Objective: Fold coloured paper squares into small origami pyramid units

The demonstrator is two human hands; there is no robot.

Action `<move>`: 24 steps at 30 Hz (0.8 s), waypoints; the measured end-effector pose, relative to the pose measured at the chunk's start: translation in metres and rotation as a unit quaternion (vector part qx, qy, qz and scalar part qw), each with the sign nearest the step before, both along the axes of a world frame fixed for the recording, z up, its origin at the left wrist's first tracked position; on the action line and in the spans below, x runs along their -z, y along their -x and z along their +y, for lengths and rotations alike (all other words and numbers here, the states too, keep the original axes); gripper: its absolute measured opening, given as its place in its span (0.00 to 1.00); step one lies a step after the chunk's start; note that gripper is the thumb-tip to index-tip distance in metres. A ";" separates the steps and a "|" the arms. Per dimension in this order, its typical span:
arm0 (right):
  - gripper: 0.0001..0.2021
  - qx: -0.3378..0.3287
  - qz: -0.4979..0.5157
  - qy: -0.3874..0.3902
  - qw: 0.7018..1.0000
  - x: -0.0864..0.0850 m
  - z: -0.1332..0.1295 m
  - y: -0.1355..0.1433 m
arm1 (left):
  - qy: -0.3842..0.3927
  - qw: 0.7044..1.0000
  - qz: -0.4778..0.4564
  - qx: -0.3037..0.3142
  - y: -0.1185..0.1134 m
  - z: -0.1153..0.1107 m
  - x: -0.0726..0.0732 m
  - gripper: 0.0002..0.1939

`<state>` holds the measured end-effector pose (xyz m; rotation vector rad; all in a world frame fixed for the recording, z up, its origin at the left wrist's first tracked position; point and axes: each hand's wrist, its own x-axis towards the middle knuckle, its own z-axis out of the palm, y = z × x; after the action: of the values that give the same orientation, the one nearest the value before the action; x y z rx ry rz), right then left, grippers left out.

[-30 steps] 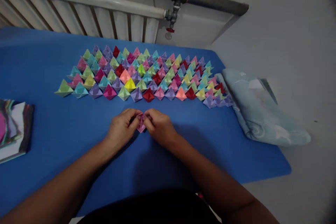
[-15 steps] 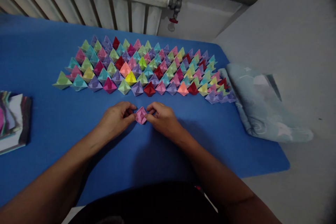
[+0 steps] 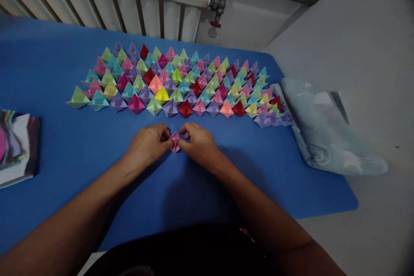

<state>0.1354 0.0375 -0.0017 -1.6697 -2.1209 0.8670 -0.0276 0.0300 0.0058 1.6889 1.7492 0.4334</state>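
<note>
Left hand [image 3: 147, 143], right hand [image 3: 199, 141]: fingers loosely curled, thumbs touching pink paper boat [image 3: 175, 143] left and right! Firm pinch? Can't tell. Colourful boat rows [image 3: 162, 95] beyond, far side.

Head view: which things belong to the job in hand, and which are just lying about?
Apparently in the job:
- pink paper, touched by left hand and right hand
- paper boats
- paper stack, probably

Apparently lying about:
- blanket

Fixture: radiator
</note>
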 end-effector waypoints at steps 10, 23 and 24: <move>0.05 -0.015 0.014 0.014 1.000 -0.001 0.001 -0.001 | 0.012 0.999 -0.029 0.044 0.007 0.003 0.005 0.08; 0.06 0.041 0.230 0.135 0.963 0.005 0.004 -0.018 | 0.086 0.987 -0.136 0.028 0.020 0.003 0.002 0.15; 0.05 0.051 0.247 0.139 0.958 0.006 0.003 -0.021 | 0.096 0.982 -0.161 0.014 0.023 0.003 0.004 0.16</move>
<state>0.1564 0.0410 -0.0072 -1.4645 -1.6175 1.4286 -0.0502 0.0329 0.0021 1.4180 1.4794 0.4788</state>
